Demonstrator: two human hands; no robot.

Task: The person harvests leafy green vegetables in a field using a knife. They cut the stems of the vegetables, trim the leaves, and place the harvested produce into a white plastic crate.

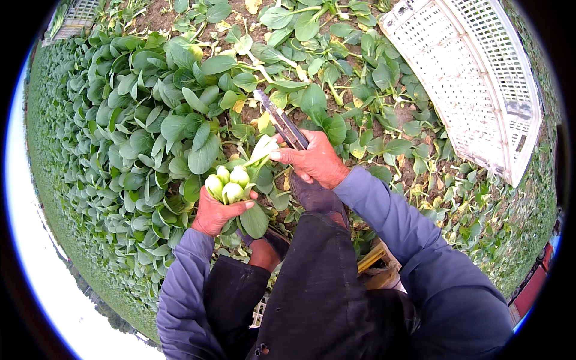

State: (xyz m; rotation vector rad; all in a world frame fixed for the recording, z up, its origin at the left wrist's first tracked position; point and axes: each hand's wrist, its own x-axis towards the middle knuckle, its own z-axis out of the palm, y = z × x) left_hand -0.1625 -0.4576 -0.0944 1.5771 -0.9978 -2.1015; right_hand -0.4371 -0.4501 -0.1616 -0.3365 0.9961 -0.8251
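My left hand (218,213) is closed around a bunch of bok choy (233,183), with several pale, rounded stem bases facing up towards me. A broad green leaf (254,221) hangs out below the thumb. In my right hand (315,158) is a knife (282,120) with a dark, stained blade that points up and to the left. Between that thumb and fingers I also pinch a pale bok choy stalk (262,150), just above the bunch. Where the stalk's leafy end meets the bunch, I cannot tell whether they are joined.
Dense standing bok choy (148,117) fills the left side. Cut leaves and plants lie on the soil (405,114) ahead and right. A white plastic crate (468,85) stands at the upper right, another crate (81,18) at the far upper left. My shoe (315,193) is just below the right hand.
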